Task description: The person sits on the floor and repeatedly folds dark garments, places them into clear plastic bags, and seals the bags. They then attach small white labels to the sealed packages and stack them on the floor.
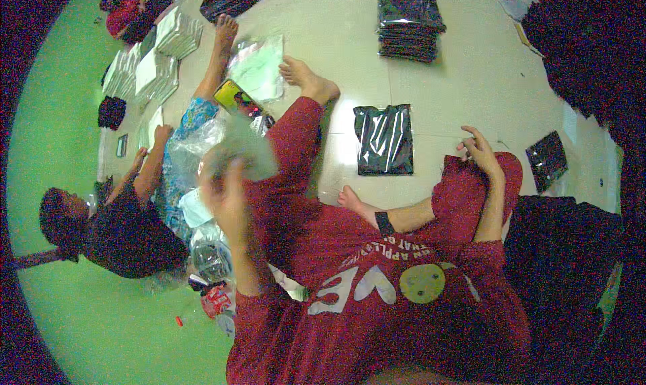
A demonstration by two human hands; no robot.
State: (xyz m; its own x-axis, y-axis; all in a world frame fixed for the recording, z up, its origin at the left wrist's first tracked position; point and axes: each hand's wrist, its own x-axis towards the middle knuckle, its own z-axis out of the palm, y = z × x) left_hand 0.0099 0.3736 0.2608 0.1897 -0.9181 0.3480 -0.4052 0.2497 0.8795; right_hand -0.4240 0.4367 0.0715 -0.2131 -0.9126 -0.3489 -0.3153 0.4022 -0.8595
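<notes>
My left hand (225,186), smeared by motion, is raised over my left leg and closed on a translucent plastic bag (254,155). The bag is blurred too, and its far edges are hard to make out. Beyond my folded right knee, my right hand (479,149) holds nothing, its fingers loosely apart. On the floor between my legs lies a flat black packet (383,143) in shiny clear wrapping. My right hand is to the right of that packet and does not touch it.
A stack of black packets (409,23) stands farther off. A dark packet (547,161) lies at the right, near black cloth (562,250). At left sits another person (121,230), near piles of white packets (158,75). Loose plastic (212,254) lies beside my left arm.
</notes>
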